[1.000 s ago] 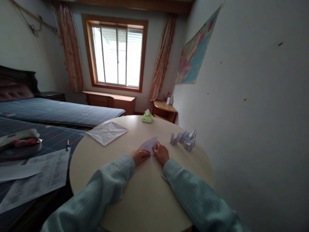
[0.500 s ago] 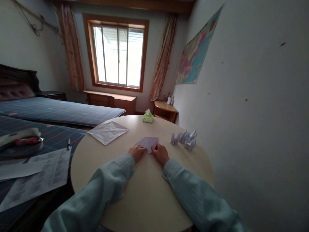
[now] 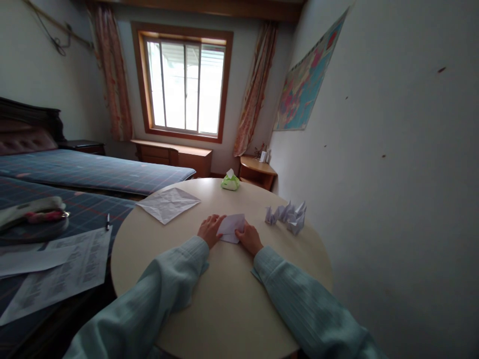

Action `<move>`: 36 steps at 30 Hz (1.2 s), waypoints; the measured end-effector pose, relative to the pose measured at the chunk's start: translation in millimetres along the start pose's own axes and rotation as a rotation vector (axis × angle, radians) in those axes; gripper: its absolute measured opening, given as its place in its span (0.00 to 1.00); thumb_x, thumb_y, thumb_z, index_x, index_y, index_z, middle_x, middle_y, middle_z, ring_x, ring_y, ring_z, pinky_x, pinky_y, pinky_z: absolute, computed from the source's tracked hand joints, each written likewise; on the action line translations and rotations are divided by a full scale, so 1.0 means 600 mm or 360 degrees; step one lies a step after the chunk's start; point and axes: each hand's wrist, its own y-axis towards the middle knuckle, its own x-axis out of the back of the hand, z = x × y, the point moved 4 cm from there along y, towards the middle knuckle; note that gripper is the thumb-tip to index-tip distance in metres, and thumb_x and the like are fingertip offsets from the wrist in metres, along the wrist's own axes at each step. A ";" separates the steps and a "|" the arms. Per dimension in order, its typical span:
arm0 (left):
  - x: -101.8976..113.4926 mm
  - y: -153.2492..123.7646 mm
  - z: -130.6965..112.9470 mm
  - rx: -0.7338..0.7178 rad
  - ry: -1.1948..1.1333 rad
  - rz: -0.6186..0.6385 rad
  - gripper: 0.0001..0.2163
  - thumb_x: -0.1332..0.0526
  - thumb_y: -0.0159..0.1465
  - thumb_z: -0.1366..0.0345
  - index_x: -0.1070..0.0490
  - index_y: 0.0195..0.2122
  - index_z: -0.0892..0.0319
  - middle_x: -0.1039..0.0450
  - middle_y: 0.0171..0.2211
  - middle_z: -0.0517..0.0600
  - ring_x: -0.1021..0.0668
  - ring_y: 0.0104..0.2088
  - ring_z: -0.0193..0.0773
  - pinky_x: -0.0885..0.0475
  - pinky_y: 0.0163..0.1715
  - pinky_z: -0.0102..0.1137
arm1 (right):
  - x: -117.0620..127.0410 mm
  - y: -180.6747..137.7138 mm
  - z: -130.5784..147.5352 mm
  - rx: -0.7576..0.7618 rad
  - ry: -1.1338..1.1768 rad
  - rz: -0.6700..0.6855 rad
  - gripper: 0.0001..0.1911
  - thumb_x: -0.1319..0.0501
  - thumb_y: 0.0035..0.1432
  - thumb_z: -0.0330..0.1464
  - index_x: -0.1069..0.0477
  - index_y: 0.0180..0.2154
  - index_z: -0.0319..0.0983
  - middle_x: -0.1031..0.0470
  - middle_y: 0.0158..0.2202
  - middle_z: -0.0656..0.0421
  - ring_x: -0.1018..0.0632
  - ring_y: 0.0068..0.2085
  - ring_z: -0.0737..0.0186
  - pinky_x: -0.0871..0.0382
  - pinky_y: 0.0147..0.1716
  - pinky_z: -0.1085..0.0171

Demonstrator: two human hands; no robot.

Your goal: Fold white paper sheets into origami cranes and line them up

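Observation:
A small folded sheet of white paper point(image 3: 231, 227) lies near the middle of the round table point(image 3: 232, 299), between my two hands. At its left edge, my left hand point(image 3: 210, 231) grips it, thumb toward the near side and fingers over the far side. My right hand point(image 3: 250, 237) pinches the right edge, with the thumb on top. A crease line crosses the paper near its lower edge. Several folded paper figures point(image 3: 287, 215) stand to the right. Flat at the far left is a creased square sheet of paper point(image 3: 170, 203).
A green tissue pack point(image 3: 230, 181) sits at the table's far edge. To the left is a bed point(image 3: 82, 172) with printed sheets point(image 3: 71, 271), a pen point(image 3: 108, 222) and a bag point(image 3: 35, 219) on it. A white wall point(image 3: 392, 209) runs along the right.
The folded paper has turned and looks smaller, with a flap line now near its lower edge. My left hand has shifted up along its left side. The right hand keeps its hold.

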 end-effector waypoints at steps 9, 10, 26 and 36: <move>-0.020 0.006 0.021 0.0174 -0.0314 0.0100 0.11 0.43 0.49 0.74 0.32 0.35 0.58 0.31 0.30 0.47 0.28 0.29 0.32 0.34 0.33 0.27 | 0.002 0.000 0.000 -0.0018 -0.0078 0.0016 0.14 0.48 0.50 0.34 0.36 0.38 0.35 0.27 0.33 0.53 0.27 0.33 0.62 0.41 0.28 0.69; -0.020 0.006 0.020 0.0155 -0.0332 0.0099 0.10 0.44 0.49 0.75 0.31 0.33 0.59 0.31 0.29 0.47 0.28 0.29 0.32 0.34 0.32 0.27 | 0.002 0.000 0.000 -0.0016 -0.0083 0.0014 0.13 0.48 0.50 0.34 0.36 0.38 0.35 0.27 0.32 0.53 0.27 0.33 0.62 0.41 0.28 0.69; -0.030 0.008 0.023 0.0119 -0.0374 0.0182 0.08 0.44 0.51 0.72 0.26 0.26 0.57 0.28 0.30 0.48 0.28 0.30 0.32 0.34 0.34 0.26 | 0.000 0.003 -0.006 -0.0062 -0.0044 0.0043 0.13 0.49 0.49 0.32 0.35 0.37 0.34 0.27 0.31 0.52 0.27 0.32 0.61 0.42 0.27 0.69; -0.032 0.009 0.027 0.0126 -0.0358 0.0178 0.07 0.43 0.51 0.71 0.26 0.28 0.59 0.30 0.27 0.47 0.29 0.25 0.28 0.34 0.29 0.23 | -0.003 0.004 -0.007 -0.0047 -0.0129 0.0026 0.13 0.49 0.50 0.33 0.34 0.38 0.35 0.26 0.31 0.53 0.27 0.32 0.62 0.43 0.27 0.69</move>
